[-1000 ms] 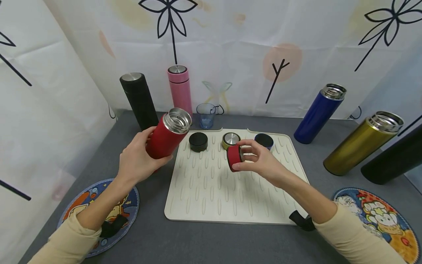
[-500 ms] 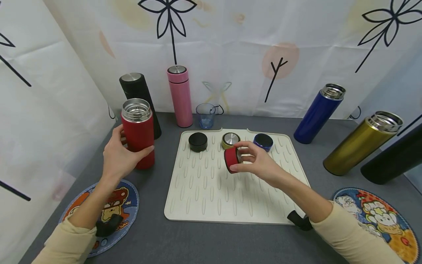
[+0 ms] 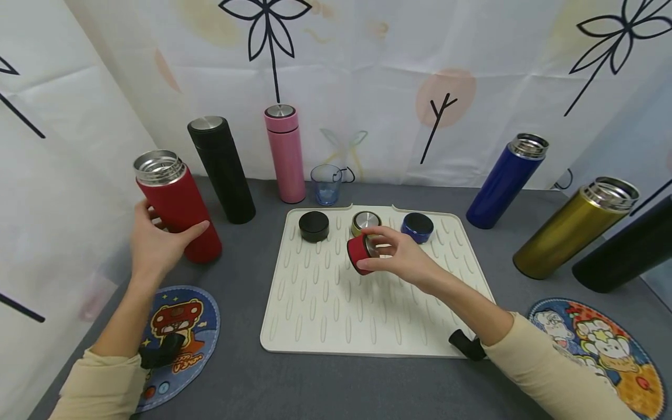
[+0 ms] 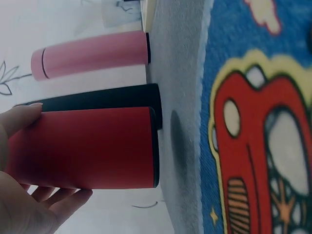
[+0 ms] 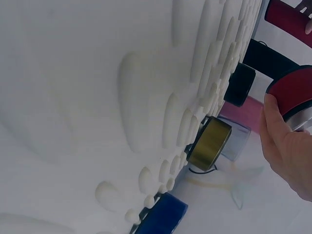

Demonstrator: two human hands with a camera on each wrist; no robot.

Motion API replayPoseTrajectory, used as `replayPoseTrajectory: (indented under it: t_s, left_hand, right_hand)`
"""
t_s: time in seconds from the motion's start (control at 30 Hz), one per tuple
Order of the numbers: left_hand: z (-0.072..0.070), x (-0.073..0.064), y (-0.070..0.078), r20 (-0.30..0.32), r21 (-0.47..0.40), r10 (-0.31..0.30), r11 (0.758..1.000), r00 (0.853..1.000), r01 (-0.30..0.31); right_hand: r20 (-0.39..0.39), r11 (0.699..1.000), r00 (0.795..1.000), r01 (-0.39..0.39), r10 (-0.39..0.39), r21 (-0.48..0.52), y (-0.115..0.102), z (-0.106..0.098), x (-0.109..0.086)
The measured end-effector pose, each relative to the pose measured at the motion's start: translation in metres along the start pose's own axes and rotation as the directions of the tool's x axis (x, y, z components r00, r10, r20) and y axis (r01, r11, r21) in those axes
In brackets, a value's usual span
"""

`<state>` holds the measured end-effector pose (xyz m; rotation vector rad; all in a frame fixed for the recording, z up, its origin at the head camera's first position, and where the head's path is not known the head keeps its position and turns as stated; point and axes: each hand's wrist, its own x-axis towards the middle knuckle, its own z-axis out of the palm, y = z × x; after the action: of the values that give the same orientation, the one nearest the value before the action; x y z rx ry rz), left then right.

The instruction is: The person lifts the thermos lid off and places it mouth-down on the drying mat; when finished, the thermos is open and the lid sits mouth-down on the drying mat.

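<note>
On the left, my left hand [image 3: 160, 245] grips a red thermos bottle [image 3: 184, 213], whose steel mouth is uncovered. In the left wrist view the base of this red bottle [image 4: 92, 148] hangs just off the grey tabletop, with a shadow beside it. My right hand [image 3: 401, 256] pinches a red bottle lid [image 3: 360, 255] on its side above the white mat [image 3: 336, 326]. Behind that lid, a black lid [image 3: 314, 226], a gold lid [image 3: 366, 221] and a blue lid [image 3: 417, 227] stand in a row on the mat.
A capped black bottle [image 3: 223, 169], a capped pink bottle [image 3: 285, 154] and a glass cup [image 3: 326, 185] stand along the back. Lidless blue [image 3: 506, 184] and gold [image 3: 574, 227] bottles stand right, beside another dark bottle [image 3: 630, 251]. Round cartoon mats [image 3: 205, 326] lie at both sides.
My left hand has carried the red bottle leftward, from the white mat's left edge to the far left of the table. My right hand has shifted slightly left with the red lid.
</note>
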<state>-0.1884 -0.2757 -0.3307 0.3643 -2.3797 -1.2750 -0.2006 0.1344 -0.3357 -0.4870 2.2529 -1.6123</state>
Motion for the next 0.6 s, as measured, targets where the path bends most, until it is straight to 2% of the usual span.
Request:
replayPoseTrajectory:
  t_s: [0.3, 0.6]
  left_hand:
    - [-0.009, 0.006, -0.011, -0.040, -0.025, -0.073, 0.997, 0.997, 0.073]
    - [-0.018, 0.011, -0.020, -0.084, -0.033, -0.129, 0.991, 0.988, 0.127]
  right_hand:
    - [0.061, 0.998, 0.998, 0.011, -0.008, -0.065, -0.004, 0.011, 0.011]
    - [0.076, 0.988, 0.997, 0.020, -0.009, -0.152, -0.002, 0.027, 0.025]
